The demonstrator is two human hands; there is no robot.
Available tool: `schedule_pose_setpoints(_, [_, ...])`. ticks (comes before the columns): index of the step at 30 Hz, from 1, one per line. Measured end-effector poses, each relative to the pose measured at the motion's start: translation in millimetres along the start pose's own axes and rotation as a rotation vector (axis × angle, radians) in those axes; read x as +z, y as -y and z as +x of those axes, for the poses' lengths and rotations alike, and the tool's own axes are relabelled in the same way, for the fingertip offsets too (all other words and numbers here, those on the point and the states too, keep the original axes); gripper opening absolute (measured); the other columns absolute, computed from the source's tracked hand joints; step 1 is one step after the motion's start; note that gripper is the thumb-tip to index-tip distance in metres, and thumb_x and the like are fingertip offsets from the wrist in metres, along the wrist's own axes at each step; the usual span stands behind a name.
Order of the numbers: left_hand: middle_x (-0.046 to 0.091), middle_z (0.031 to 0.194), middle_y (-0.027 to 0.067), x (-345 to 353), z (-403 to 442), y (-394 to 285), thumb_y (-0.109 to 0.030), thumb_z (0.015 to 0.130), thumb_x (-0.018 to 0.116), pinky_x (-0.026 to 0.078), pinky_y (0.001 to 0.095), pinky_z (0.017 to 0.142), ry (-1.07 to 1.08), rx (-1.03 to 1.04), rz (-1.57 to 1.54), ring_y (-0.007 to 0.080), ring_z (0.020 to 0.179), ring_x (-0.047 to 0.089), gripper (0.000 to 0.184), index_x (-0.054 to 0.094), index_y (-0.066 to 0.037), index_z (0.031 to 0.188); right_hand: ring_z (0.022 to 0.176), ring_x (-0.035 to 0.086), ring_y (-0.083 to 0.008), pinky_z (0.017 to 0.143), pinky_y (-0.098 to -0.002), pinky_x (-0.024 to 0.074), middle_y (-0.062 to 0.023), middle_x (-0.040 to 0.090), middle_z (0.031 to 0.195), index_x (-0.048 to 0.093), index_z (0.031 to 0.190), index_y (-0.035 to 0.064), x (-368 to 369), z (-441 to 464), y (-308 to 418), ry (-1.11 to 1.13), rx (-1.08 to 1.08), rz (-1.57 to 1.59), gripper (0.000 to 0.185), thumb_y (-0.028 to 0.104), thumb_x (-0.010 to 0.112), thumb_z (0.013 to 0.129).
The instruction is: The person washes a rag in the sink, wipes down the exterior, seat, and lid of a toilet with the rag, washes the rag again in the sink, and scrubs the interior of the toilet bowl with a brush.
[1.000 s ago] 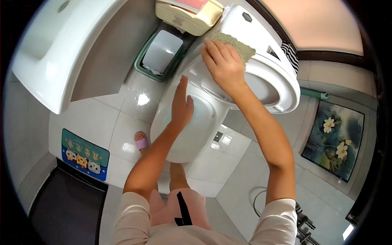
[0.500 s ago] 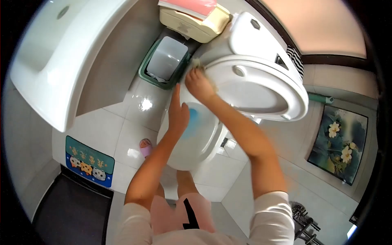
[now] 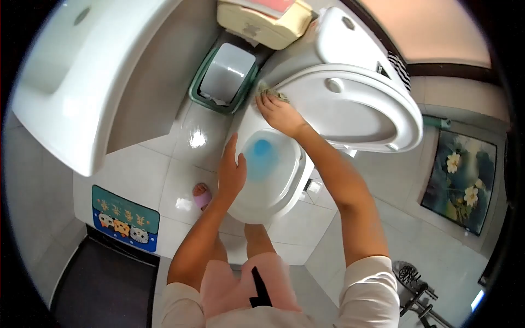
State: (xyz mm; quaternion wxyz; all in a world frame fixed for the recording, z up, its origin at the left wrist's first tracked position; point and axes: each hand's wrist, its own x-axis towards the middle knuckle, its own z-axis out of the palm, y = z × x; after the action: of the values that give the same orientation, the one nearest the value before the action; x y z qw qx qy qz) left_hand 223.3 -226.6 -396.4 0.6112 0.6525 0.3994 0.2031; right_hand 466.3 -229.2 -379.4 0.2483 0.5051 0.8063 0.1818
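My right hand (image 3: 280, 115) is closed on a crumpled yellowish-green cloth (image 3: 276, 95), pressed against the rear left part of the toilet (image 3: 249, 120), beside the raised lid hinge. Part of the cloth is hidden under my fingers. My left hand (image 3: 232, 174) is at the left side of the bowl, fingers stretched out and holding nothing; whether it touches the rim I cannot tell. Blue water (image 3: 262, 158) lies in the bowl. The white seat and lid (image 3: 350, 104) stand raised against the tank (image 3: 350, 41).
A green-rimmed bin (image 3: 221, 106) stands left of the toilet, below a cream box (image 3: 262, 24). The white washbasin (image 3: 87, 126) fills the upper left. A cat-patterned mat (image 3: 126, 218) lies on the tiles. A flower picture (image 3: 459, 183) is at the right.
My left hand has drawn back from near my right hand, down along the bowl's side. My right hand has shifted slightly with the cloth. The view has moved a little, showing more blue water.
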Motion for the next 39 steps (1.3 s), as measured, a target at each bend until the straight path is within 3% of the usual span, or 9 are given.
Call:
schedule_pose_setpoints(3, [0.044, 0.143, 0.0177, -7, 7, -35, 0.000, 0.090, 0.044, 0.037, 0.0385, 0.106, -0.031, 0.036, -0.057, 0.0324, 0.130, 0.045, 0.056, 0.035, -0.004, 0.144, 0.111, 0.051, -0.0234, 0.093, -0.0346, 0.0395, -0.0105, 0.055, 0.126, 0.061, 0.119, -0.0016, -42, -26, -29, -0.109, 0.002, 0.052, 0.043, 0.016, 0.053, 0.082])
schedule_pose_setpoints(14, [0.048, 0.140, 0.0180, 1, -19, -126, 0.000, 0.091, 0.044, 0.041, 0.0382, 0.103, 0.027, 0.168, -0.039, 0.0295, 0.127, 0.049, 0.051, 0.040, -0.003, 0.142, 0.103, 0.054, -0.0246, 0.085, -0.0347, 0.0438, -0.0088, 0.056, 0.117, 0.064, 0.110, -0.0001, -154, -148, -99, -0.215, 0.338, 0.058, 0.037, 0.012, 0.057, 0.076])
schedule_pose_setpoints(18, [0.047, 0.141, 0.0171, 30, -35, -151, 0.000, 0.092, 0.044, 0.040, 0.0368, 0.104, 0.123, 0.205, -0.047, 0.0294, 0.127, 0.049, 0.050, 0.041, -0.002, 0.141, 0.099, 0.055, -0.0246, 0.081, -0.0320, 0.0474, -0.0094, 0.055, 0.120, 0.057, 0.123, 0.0034, -174, -218, -103, -0.245, 0.610, -0.001, 0.047, 0.009, 0.058, 0.076])
schedule_pose_setpoints(20, [0.047, 0.141, 0.0168, 47, -42, -159, 0.001, 0.091, 0.045, 0.040, 0.0364, 0.104, 0.166, 0.251, -0.031, 0.0298, 0.127, 0.049, 0.050, 0.041, -0.002, 0.141, 0.099, 0.055, -0.0293, 0.081, -0.0346, 0.0488, -0.0119, 0.056, 0.119, 0.057, 0.122, 0.0010, -160, -249, -74, -0.239, 0.995, 0.230, 0.044, 0.003, 0.058, 0.078])
schedule_pose_setpoints(25, [0.049, 0.140, 0.0173, 81, -59, -180, 0.003, 0.088, 0.048, 0.040, 0.0374, 0.104, 0.258, 0.419, 0.068, 0.0327, 0.128, 0.047, 0.053, 0.041, -0.001, 0.140, 0.102, 0.055, -0.0357, 0.088, -0.0427, 0.0472, -0.0160, 0.056, 0.113, 0.058, 0.122, 0.0051, -141, -305, -21, -0.414, 1.422, 0.493, 0.052, -0.011, 0.060, 0.073])
schedule_pose_setpoints(28, [0.044, 0.143, 0.0176, 121, -51, -199, 0.005, 0.088, 0.047, 0.035, 0.0420, 0.108, 0.232, 0.665, 0.091, 0.0339, 0.132, 0.043, 0.055, 0.041, -0.005, 0.141, 0.105, 0.054, -0.0369, 0.091, -0.0431, 0.0459, -0.0169, 0.056, 0.117, 0.057, 0.125, 0.0065, -184, -295, -61, -0.679, 1.445, 0.483, 0.047, -0.007, 0.059, 0.080])
schedule_pose_setpoints(31, [0.037, 0.148, 0.0179, 153, -37, -237, 0.006, 0.085, 0.048, 0.028, 0.0450, 0.111, 0.172, 0.843, 0.237, 0.0366, 0.136, 0.035, 0.059, 0.038, -0.004, 0.142, 0.111, 0.054, -0.0371, 0.094, -0.0421, 0.0450, -0.0178, 0.054, 0.125, 0.054, 0.130, 0.0093, -186, -270, -107, -0.695, 1.239, 0.455, 0.046, 0.001, 0.061, 0.086])
schedule_pose_setpoints(34, [0.031, 0.151, 0.0176, 169, -20, -251, 0.007, 0.084, 0.048, 0.024, 0.0467, 0.113, 0.152, 0.839, 0.331, 0.0377, 0.140, 0.028, 0.062, 0.035, -0.003, 0.143, 0.118, 0.049, -0.0382, 0.099, -0.0422, 0.0413, -0.0196, 0.050, 0.131, 0.044, 0.138, 0.0084, -146, -255, -102, -0.616, 1.161, 0.575, 0.055, 0.004, 0.061, 0.087])
schedule_pose_setpoints(39, [0.030, 0.152, 0.0170, 173, -10, -214, 0.006, 0.084, 0.046, 0.024, 0.0473, 0.113, 0.229, 0.801, 0.420, 0.0372, 0.141, 0.027, 0.062, 0.034, -0.003, 0.144, 0.128, 0.037, -0.0416, 0.107, -0.0454, 0.0310, -0.0247, 0.035, 0.139, 0.026, 0.142, -0.0011, -83, -254, -58, -0.762, 1.556, 0.579, 0.064, 0.001, 0.058, 0.087])
